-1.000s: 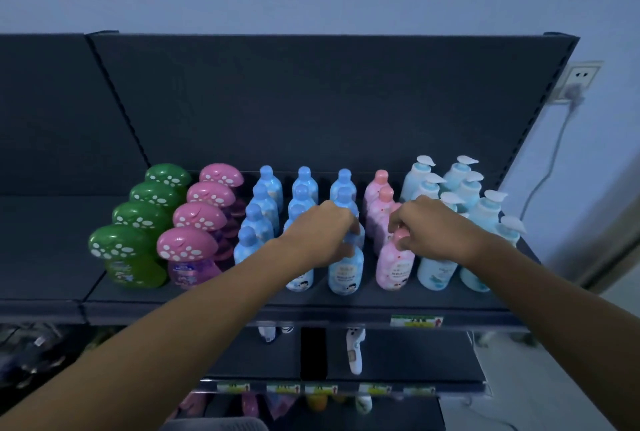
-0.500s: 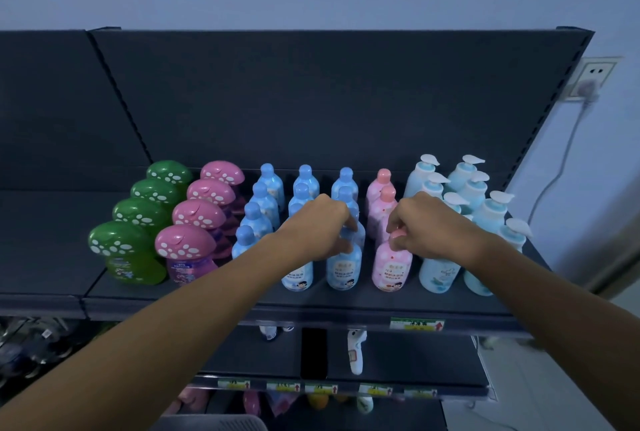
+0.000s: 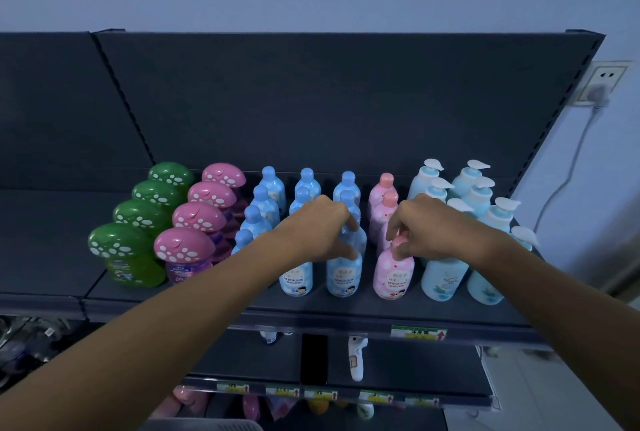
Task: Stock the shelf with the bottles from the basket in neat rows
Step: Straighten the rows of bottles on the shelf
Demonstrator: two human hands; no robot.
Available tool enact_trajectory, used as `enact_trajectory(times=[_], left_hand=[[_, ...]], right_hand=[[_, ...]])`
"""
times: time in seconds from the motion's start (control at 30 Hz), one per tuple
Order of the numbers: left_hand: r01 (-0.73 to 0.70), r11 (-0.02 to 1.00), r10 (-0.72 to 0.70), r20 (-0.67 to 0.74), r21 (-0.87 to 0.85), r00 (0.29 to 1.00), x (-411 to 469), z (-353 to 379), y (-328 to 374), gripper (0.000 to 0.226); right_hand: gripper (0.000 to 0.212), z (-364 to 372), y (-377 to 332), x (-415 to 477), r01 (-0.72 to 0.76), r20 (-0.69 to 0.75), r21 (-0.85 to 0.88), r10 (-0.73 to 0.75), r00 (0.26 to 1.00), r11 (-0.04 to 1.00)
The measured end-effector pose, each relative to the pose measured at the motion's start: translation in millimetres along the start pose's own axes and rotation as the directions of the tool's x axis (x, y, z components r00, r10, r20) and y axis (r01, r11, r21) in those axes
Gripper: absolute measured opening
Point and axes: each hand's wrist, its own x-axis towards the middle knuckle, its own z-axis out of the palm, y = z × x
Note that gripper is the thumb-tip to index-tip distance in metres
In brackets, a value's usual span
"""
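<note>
Barely anything has shifted in the past second: both of a person's hands stay on the same two bottle tops at the front of a dark grey metal shelf (image 3: 346, 307), and neither bottle has visibly travelled. The left grip (image 3: 322, 229) is clamped, fingers and thumb curled, round the hidden cap of a rounded blue plastic bottle (image 3: 343, 274) standing upright directly beneath it. The right grip (image 3: 433, 226) pinches the pink cap of a rounded pink plastic bottle (image 3: 393, 274), also upright, just below its fingertips.

Holding each bottle by the top appears to let the person nudge the front pair into line with the columns running away beyond the grips, without disturbing close neighbours. Left of the left grip stand further blue bottles (image 3: 265, 205), then pink mushroom-capped bottles (image 3: 183, 247) and green mushroom-capped bottles (image 3: 117, 243). Right of the right grip stand pale teal pump bottles (image 3: 445, 278). Most columns look four deep, so the stocking seems near its end, with mainly straightening left. No basket can be identified with certainty below the arms.
</note>
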Motion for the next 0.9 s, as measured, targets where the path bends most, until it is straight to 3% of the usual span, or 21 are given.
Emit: enact_trajectory(times=[0.2,0.37,0.9], left_hand=[[0.034,0.999,-0.035,-0.122,-0.006,0.992,23,-20,-2,0.03],[-0.031,0.999,0.031,0.026,0.011,0.999,40,-13,-3,0.034],[-0.035,0.999,0.036,-0.024,0.037,0.999,46,-11,-22,0.024]], right_hand=[[0.019,-19,17,21,-0.078,-0.186,0.044,0.085,0.979,0.996],[0.033,-12,24,34,-0.08,-0.064,-0.014,0.079,0.995,0.997],[0.027,-4,21,45,-0.041,-0.109,0.047,0.046,0.993,0.998]])
